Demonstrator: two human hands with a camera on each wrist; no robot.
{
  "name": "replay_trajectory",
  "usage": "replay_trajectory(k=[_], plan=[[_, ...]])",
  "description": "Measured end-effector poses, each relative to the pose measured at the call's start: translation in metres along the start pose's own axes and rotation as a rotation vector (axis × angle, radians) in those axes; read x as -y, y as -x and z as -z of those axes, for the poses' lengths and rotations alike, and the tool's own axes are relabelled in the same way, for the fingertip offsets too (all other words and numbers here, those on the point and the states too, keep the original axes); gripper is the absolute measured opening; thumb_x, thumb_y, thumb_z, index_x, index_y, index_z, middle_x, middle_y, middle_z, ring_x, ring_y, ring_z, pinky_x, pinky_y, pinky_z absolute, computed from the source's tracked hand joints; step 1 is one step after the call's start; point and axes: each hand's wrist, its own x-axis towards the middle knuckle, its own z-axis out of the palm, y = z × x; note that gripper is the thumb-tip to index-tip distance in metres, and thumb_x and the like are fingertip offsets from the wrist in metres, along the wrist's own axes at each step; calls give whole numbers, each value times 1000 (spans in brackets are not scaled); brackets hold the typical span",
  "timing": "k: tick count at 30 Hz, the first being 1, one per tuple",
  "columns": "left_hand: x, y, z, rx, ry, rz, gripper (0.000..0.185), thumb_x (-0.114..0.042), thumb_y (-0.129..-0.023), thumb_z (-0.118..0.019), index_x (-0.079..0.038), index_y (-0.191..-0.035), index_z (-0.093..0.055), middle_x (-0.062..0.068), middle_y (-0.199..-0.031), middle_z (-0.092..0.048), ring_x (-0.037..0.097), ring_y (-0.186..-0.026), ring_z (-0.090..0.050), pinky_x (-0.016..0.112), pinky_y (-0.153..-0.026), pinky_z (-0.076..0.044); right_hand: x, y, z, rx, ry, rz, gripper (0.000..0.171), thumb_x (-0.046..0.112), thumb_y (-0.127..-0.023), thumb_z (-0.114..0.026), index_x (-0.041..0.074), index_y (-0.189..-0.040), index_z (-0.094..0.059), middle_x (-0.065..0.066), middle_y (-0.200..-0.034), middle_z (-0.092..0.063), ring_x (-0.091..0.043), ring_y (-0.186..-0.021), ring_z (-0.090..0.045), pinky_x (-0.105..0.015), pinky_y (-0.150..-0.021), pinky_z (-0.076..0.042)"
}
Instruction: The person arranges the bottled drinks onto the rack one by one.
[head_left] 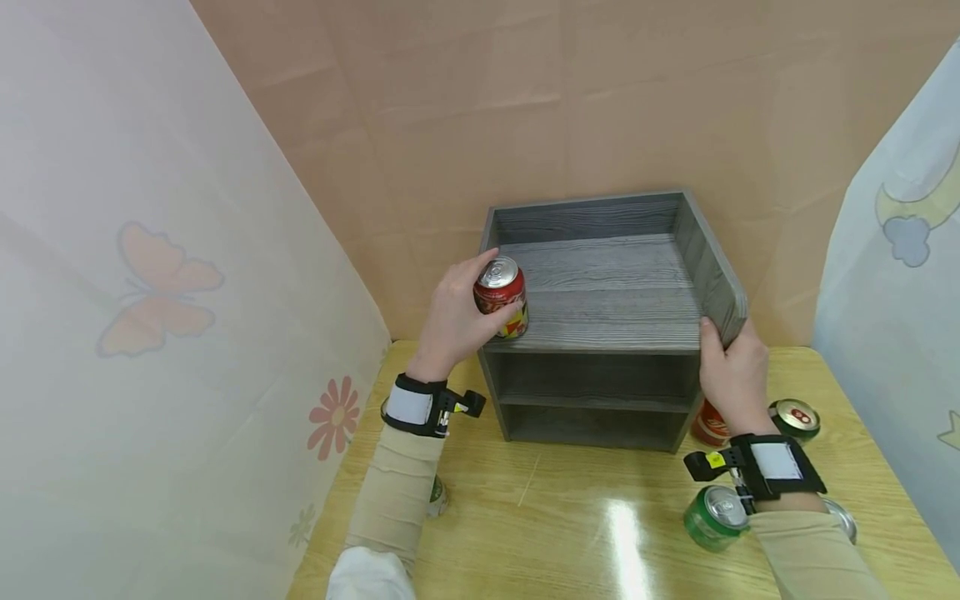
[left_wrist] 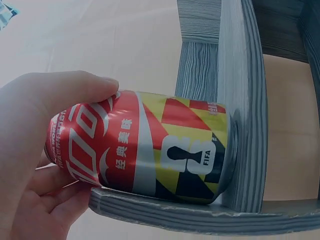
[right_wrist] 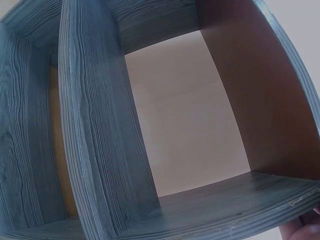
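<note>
While the left hand (head_left: 457,312) wraps its grip around a red can (head_left: 501,296), thumb on one side and fingers curled behind, the can stands upright at the front left corner of the top tier of a grey wooden shelf (head_left: 607,292). From the left wrist view the red can (left_wrist: 150,147) shows red, yellow and black panels with white lettering, its base touching the grey shelf board (left_wrist: 240,105). The right hand (head_left: 735,371) holds the front right corner of the shelf, thumb on the front edge and fingers round the side panel, so its grip is closed on the wood; in the right wrist view only a fingertip (right_wrist: 305,230) shows at the lower edge of the shelf wall (right_wrist: 90,125). The shelf sits on a yellow wooden table (head_left: 570,517). Near the right wrist a green can (head_left: 712,517) lies on its side, another green can (head_left: 797,419) stands just beside the shelf's right end, and an orange-red can (head_left: 705,425) is partly hidden behind the hand. One more can (head_left: 438,497) peeks out beside the left sleeve
</note>
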Motion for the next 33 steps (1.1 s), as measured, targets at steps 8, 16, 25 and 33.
replay_trajectory(k=[8,16,25,33], plan=[[2,-4,0,51,-19,71,74,-30,-87,-82,-3,-147,-50,14,-135,-59,28,-122,-53,38,-92,-52,1,1,-1,-9,-1,8,45,26,-106,-50,-11,-131,-49,-32,-124,-60,-46,-115,-57,-64,-94,-41],[6,-6,2,85,25,88,74,-29,-87,-82,-3,-148,-49,13,-134,-59,27,-121,-50,38,-94,-50,2,1,-1,1,-1,-2,45,28,-106,-49,-11,-130,-49,-31,-123,-60,-44,-112,-57,-62,-92,-40],[12,-8,3,121,80,95,72,-26,-87,-81,-9,-149,-48,10,-134,-57,24,-122,-48,37,-93,-51,2,1,-2,-1,-11,-5,45,27,-106,-50,-10,-132,-48,-30,-126,-59,-44,-115,-57,-63,-94,-41],[10,-7,2,123,80,107,77,-25,-87,-82,-8,-152,-44,11,-136,-57,26,-123,-47,38,-94,-51,2,1,-1,-1,-19,-2,45,26,-106,-50,-9,-133,-48,-31,-127,-59,-44,-116,-56,-62,-96,-40]])
